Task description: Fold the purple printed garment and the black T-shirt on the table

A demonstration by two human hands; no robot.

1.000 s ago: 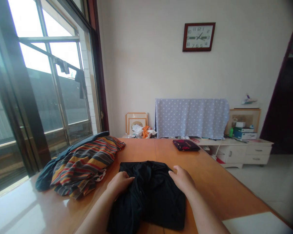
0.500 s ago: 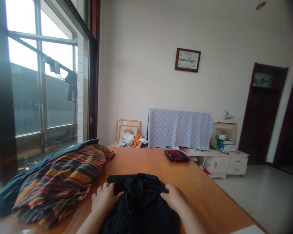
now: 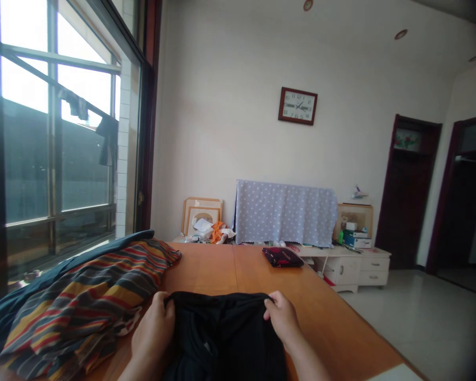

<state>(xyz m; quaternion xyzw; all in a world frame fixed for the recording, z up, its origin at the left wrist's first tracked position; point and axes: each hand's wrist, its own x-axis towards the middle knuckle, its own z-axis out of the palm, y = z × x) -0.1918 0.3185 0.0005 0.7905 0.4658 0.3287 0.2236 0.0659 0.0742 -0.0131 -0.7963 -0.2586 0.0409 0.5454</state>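
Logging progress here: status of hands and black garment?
Left hand and right hand gripping top edge of black garment. Striped cloth just beside left hand.

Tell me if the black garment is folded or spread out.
Not folded: the black garment is loose and rumpled on the table, its top edge gripped by the left hand and right hand.

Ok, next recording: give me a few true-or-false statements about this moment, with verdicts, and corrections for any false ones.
1. The left hand and the right hand both grip the top edge of the black garment. True.
2. The striped cloth lies on the right side of the wooden table. False: it lies on the left side, beside the window.
3. The wall clock hangs above the polka-dot cloth. True.
4. The polka-dot cloth is dark red. False: it is pale blue with white dots.
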